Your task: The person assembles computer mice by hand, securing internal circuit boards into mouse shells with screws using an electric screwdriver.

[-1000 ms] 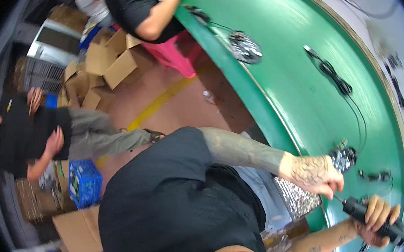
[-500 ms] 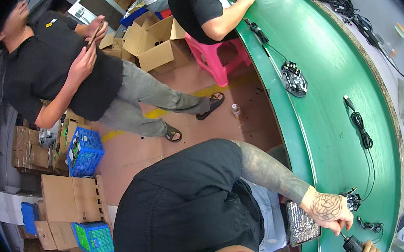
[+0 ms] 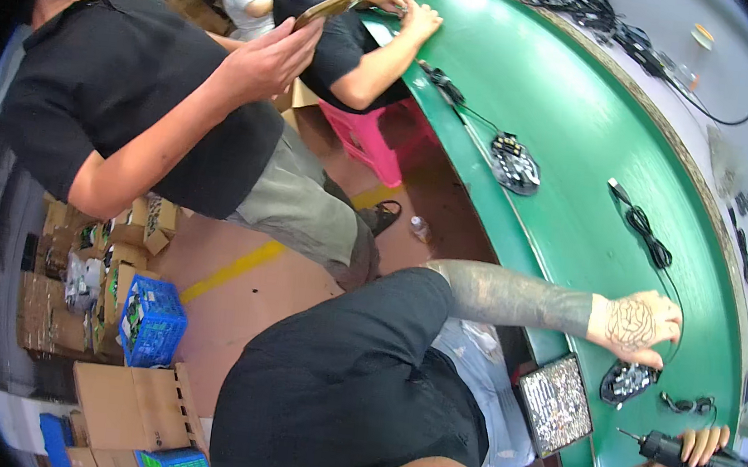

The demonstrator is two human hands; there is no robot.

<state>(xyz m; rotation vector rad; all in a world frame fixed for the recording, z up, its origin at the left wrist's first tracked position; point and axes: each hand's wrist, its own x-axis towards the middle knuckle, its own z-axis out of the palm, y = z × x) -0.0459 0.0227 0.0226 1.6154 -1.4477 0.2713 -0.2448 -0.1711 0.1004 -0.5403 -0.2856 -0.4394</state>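
My right hand is wrapped round a black electric screwdriver, whose thin bit points left over the green bench. My tattooed left hand reaches over an opened computer mouse with its inner parts bare. The thumb and index finger are apart, with the thumb beside the mouse's upper edge; the other fingers are partly hidden. A black cable runs from under this hand up to a tied coil with a USB plug. Beside my left forearm, a dark-rimmed tray holds many small silvery screws.
Another opened mouse lies farther up the bench. A small cable coil is near the screwdriver. To the left stands a person holding a phone; another sits at the bench. A blue crate and cartons stand on the floor.
My left hand has moved from the screwdriver's tip up to the opened mouse, and its fingers have spread. The screwdriver has shifted slightly right. The standing person has come closer, phone raised.
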